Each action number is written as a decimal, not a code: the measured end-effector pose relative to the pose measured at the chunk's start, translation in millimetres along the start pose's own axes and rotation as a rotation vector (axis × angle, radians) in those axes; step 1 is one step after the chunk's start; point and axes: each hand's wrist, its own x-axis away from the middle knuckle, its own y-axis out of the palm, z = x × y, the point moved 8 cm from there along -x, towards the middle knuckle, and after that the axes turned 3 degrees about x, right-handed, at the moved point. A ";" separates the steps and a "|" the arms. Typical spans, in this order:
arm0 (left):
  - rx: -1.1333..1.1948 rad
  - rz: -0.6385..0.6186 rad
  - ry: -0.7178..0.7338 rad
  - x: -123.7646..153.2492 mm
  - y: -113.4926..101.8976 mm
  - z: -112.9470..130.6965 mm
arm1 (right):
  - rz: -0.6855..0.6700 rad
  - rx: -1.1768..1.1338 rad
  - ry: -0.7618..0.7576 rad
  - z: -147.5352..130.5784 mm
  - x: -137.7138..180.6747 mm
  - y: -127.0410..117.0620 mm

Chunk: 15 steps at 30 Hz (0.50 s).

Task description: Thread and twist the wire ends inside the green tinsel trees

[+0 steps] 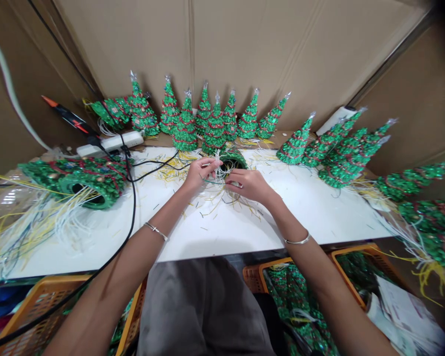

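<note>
At the middle of the white work surface [193, 242], a small decorated Christmas tree [240, 157] lies with its hollow base facing me. White wires [219, 174] come out of that opening. My left hand [201, 173] pinches the bundled white wires just left of the base. My right hand [249, 184] is closed at the lower right of the opening, its thumb and fingers together among the wires; a thin dark green wire runs between the hands. What exactly the right fingertips grip is too small to tell.
Several finished-looking trees [185, 123] stand along the cardboard wall. A soldering iron [72, 121] leans by a white power strip [111, 143], its black cable [134, 207] crossing the left side. Trees with long loose wires [92, 183] lie left. Orange baskets [48, 291] sit below; wire clippings litter the surface.
</note>
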 end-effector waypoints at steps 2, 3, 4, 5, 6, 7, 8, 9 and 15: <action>-0.021 0.004 0.013 0.3 -0.4 1.4 | 0.016 0.040 -0.008 -1.7 0.0 -1.6; -0.028 0.008 0.015 0.6 -0.4 2.4 | 0.023 0.050 -0.010 -2.2 0.0 -2.2; -0.030 0.012 0.012 1.0 -0.4 3.1 | 0.028 0.056 -0.010 -2.2 0.0 -2.6; -0.029 0.016 0.001 1.5 -0.3 3.5 | 0.032 0.057 -0.009 -2.0 0.1 -2.9; -0.023 0.020 -0.012 2.0 -0.2 3.6 | 0.034 0.054 -0.008 -1.5 0.2 -3.0; -0.017 0.023 -0.025 2.5 0.1 3.7 | 0.036 0.048 -0.010 -0.9 0.4 -3.1; -0.012 0.027 -0.035 2.9 0.1 3.7 | 0.038 0.041 -0.013 -0.3 0.7 -3.1; -0.007 0.030 -0.041 3.2 0.1 3.8 | 0.038 0.034 -0.019 0.2 1.0 -3.0; -0.011 0.022 -0.026 2.6 -0.6 2.8 | 0.023 0.001 -0.027 3.7 2.3 -0.7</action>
